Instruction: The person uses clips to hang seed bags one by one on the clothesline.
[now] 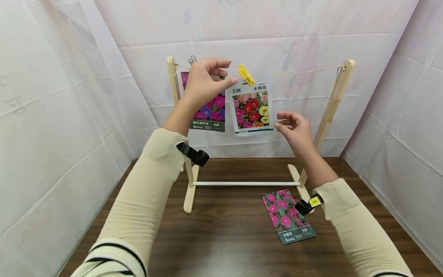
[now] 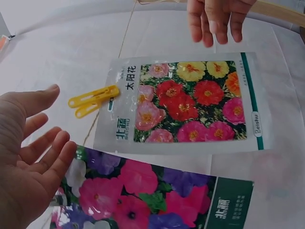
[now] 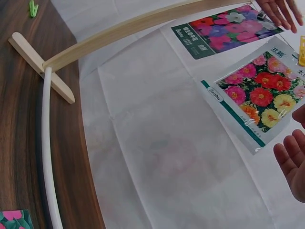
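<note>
A white-bordered seed packet [image 1: 250, 111] with red, pink and yellow flowers hangs from the string, held at its top edge by a yellow clothespin [image 1: 246, 74]. My left hand [image 1: 207, 79] is raised beside the clothespin, thumb and fingers apart with nothing between them. It partly covers a second seed packet [image 1: 209, 111] of purple and magenta flowers, which hangs to the left near a metal clip [image 1: 192, 59]. Close to the white packet's lower right side is my right hand [image 1: 295, 130], its fingers loosely bent and holding nothing; the left wrist view shows those fingers apart from the packet.
The string [image 1: 304, 73] runs between two wooden posts [image 1: 333, 100], joined low down by a white rod [image 1: 245, 184]. A third seed packet [image 1: 287, 215] with pink flowers lies on the dark table [image 1: 221, 238]. A green clip [image 3: 33, 8] shows in the right wrist view.
</note>
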### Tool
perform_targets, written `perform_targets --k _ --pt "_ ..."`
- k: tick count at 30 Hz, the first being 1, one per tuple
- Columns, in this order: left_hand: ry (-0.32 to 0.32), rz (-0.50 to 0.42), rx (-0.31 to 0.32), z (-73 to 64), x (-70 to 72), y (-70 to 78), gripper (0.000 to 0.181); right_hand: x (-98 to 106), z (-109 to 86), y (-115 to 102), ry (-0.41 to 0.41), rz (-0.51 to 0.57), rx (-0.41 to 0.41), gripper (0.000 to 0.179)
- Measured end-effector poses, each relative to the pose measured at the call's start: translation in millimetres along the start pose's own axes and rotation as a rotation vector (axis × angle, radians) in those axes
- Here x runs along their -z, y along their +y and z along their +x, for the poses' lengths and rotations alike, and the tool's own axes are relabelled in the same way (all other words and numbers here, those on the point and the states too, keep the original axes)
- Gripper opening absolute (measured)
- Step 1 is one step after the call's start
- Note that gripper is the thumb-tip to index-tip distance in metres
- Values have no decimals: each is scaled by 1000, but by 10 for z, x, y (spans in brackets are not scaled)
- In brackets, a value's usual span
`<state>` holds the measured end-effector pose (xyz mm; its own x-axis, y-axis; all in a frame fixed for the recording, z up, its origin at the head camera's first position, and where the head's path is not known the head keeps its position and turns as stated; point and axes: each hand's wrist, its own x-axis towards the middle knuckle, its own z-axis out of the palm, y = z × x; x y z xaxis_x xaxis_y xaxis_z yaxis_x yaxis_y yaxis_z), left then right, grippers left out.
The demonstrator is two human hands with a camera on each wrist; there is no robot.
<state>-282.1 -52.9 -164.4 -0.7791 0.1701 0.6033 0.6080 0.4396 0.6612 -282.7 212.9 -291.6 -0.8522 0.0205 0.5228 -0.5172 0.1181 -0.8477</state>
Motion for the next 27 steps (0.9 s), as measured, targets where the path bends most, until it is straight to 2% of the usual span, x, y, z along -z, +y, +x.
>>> perform_targets --k 7,17,27 --pt "-15 -1 -43 -96 3 -128 41 86 -84 -8 -14 -50 30 22" --pt "-21 34 -85 -311 0 -290 36 184 -237 -20 -86 -216 131 29" --pt "-47 62 -149 -568 -16 -502 34 272 -428 13 -159 -241 232 26"
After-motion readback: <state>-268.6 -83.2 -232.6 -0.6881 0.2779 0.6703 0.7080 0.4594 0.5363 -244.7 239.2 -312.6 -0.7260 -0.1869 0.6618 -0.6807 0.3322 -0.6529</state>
